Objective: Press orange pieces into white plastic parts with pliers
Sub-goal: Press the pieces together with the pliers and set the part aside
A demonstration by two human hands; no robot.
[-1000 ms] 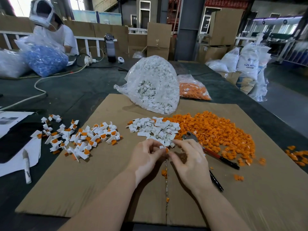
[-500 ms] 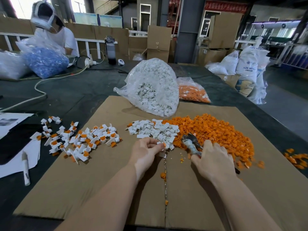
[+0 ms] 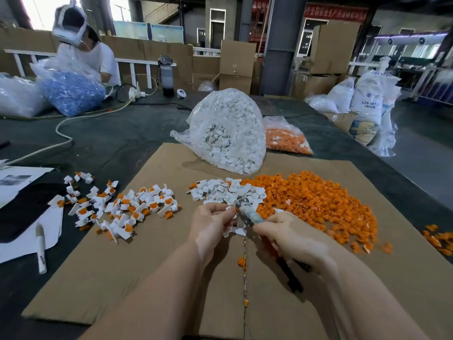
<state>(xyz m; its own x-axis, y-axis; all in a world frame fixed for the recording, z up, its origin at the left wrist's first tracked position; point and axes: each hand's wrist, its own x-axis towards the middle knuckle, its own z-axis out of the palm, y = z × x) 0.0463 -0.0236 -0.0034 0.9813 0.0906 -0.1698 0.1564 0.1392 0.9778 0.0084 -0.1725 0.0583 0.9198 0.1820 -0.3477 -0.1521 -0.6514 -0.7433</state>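
Observation:
My left hand (image 3: 210, 223) pinches a small white plastic part (image 3: 230, 209) with an orange piece in it, just in front of the loose white parts (image 3: 225, 191). My right hand (image 3: 293, 238) grips the handles of the pliers (image 3: 247, 215), lifted off the cardboard, and their metal jaws meet the part at my left fingertips. A broad heap of orange pieces (image 3: 316, 201) lies to the right. Finished white-and-orange parts (image 3: 120, 208) are scattered at the left.
A cardboard sheet (image 3: 152, 271) covers the dark table. A clear bag of white parts (image 3: 228, 133) and a bag of orange pieces (image 3: 285, 139) stand behind. Papers and a marker (image 3: 40, 249) lie at the left. Another person sits at the far left.
My right hand left the part, took the pliers from beside the orange heap and brought their jaws to the part in my left hand.

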